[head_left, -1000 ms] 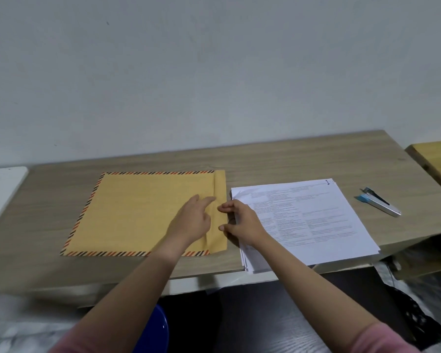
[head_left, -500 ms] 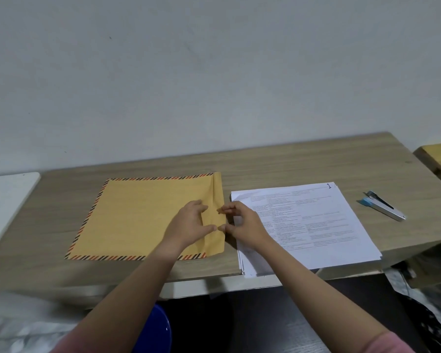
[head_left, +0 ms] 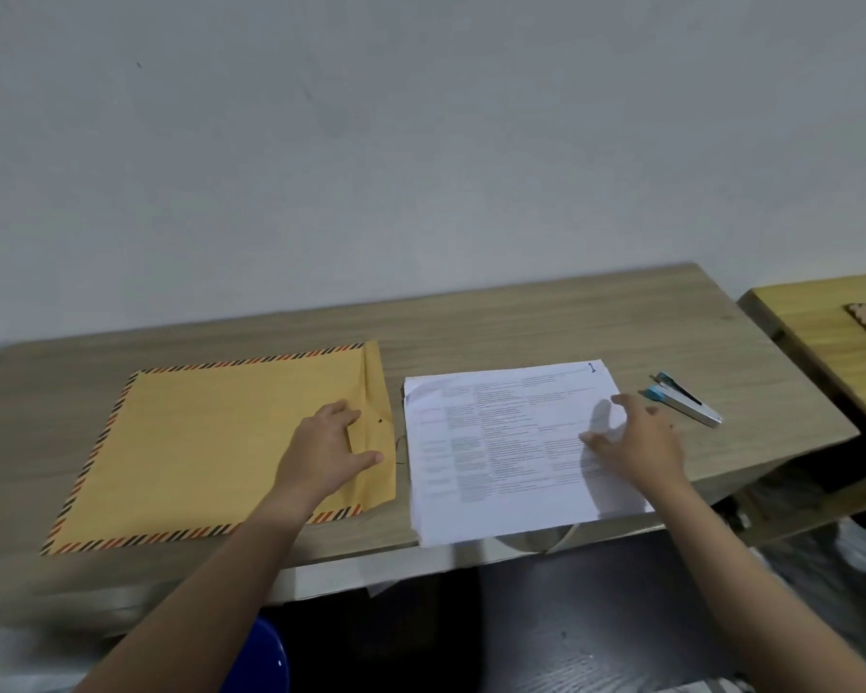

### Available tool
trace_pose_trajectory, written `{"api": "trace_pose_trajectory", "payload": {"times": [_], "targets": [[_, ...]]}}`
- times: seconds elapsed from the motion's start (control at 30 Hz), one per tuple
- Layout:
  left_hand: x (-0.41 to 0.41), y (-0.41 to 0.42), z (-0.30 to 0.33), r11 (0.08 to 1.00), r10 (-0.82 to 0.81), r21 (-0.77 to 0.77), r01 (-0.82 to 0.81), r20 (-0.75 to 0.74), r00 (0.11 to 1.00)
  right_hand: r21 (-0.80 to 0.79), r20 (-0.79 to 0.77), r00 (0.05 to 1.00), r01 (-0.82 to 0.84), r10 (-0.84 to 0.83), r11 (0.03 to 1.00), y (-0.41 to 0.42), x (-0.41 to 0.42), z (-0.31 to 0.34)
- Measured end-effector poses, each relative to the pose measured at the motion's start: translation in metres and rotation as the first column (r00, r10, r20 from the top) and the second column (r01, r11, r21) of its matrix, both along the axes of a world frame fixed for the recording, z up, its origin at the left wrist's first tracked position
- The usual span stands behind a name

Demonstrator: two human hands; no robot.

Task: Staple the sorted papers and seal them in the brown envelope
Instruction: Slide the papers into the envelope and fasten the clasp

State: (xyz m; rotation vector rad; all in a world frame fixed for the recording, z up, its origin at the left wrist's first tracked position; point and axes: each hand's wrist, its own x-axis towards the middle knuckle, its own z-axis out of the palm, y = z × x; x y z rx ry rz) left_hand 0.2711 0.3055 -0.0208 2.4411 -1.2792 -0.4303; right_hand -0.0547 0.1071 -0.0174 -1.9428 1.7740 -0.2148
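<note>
Worktop (head_left: 546, 322) centre: envelope (head_left: 211, 452) is pinned by the left hand (head_left: 326, 452), fingers spread; papers (head_left: 501, 442) are steadied under the right hand (head_left: 641, 445), fingers released, stapler (head_left: 686, 405) untouched.

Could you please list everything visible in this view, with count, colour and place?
Envelope: one, brown with a striped black-and-orange border, flat on the left of the desk.
Paper stack: one, white printed sheets, beside the envelope, overhanging the near edge.
Stapler: one, silver and blue, right of the papers.
Desk: one, light wood.
Side table: one, yellowish wood, far right.
Left hand: resting open on the envelope near its flap.
Right hand: spread open on the papers' right side.
</note>
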Motion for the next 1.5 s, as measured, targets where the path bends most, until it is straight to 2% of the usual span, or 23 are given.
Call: {"api": "trace_pose_trajectory", "payload": {"times": [0.23,0.3,0.4,0.57,0.73,0.87,0.97,1.03,1.27,1.37,1.5], "targets": [[-0.006,0.000,0.002,1.000,0.029,0.004,-0.029,0.000,1.000,0.025,0.159,0.987,0.018,-0.021,1.000,-0.007,-0.006,0.008],[-0.007,0.000,0.003,0.999,0.035,0.003,-0.035,-0.007,0.999,0.074,0.287,0.957,0.022,-0.043,0.997,-0.005,-0.007,0.016],[-0.008,0.001,0.005,0.999,0.042,0.002,-0.042,-0.017,0.999,0.181,0.523,0.849,-0.026,-0.074,0.983,-0.003,-0.014,0.024],[-0.008,0.001,0.004,0.999,0.043,0.003,-0.043,-0.015,0.999,0.019,0.502,0.839,-0.253,0.210,0.967,-0.003,-0.024,0.027],[-0.008,0.002,0.005,0.999,0.048,0.004,-0.048,-0.027,0.999,-0.023,0.507,0.812,-0.323,0.289,0.946,-0.001,-0.028,0.035],[-0.007,0.002,0.009,0.999,0.035,0.026,-0.034,-0.039,0.999,-0.027,0.670,0.715,-0.246,0.200,0.969,-0.009,-0.028,0.050],[-0.010,0.001,0.014,0.995,-0.005,0.104,0.005,0.000,1.000,0.084,0.803,0.594,-0.206,0.056,0.975,-0.020,-0.029,0.076],[-0.013,0.001,0.016,0.993,-0.023,0.120,0.019,0.035,0.999,0.152,0.829,0.560,-0.245,0.012,0.958,-0.030,-0.030,0.091],[-0.013,0.003,0.019,0.993,-0.102,0.067,0.097,0.070,0.992,0.296,0.729,0.673,-0.475,0.125,0.829,-0.051,-0.007,0.106],[-0.011,0.004,0.019,0.982,-0.141,0.138,0.127,0.096,0.985,0.319,0.648,0.739,-0.480,0.181,0.818,-0.052,0.009,0.103],[-0.006,0.006,0.020,0.960,-0.201,0.202,0.196,0.005,0.980,0.355,0.626,0.770,-0.425,0.126,0.833,-0.061,0.021,0.096]]}}
